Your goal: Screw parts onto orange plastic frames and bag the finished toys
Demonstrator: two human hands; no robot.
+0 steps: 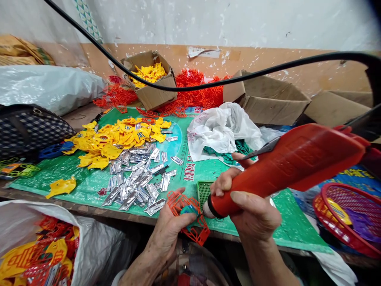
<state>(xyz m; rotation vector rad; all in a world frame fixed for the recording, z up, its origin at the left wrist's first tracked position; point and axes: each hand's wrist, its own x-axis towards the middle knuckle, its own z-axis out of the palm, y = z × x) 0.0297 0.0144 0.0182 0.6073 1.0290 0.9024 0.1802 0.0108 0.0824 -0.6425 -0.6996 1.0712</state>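
My right hand [253,214] is wrapped round a red electric screwdriver [285,167], its body tilted up to the right. The tip of the tool reaches a teal plastic piece [187,212] lying on an orange-red openwork plastic frame [202,234]. My left hand [169,222] grips this frame, with the thumb pressed on the teal piece. Just behind the tip sits a small green mesh basket [204,190], partly hidden by the right hand. Shiny metal plates [133,182] lie in a loose heap to the left, near my left hand. Yellow plastic parts [116,135] are piled beyond them.
A black cable [190,87] arches across the view. Cardboard boxes [274,99], orange-red frames [196,83] and a white plastic bag [220,127] stand at the back. A red basket [324,214] is at right; an open sack of parts [95,238] stands lower left.
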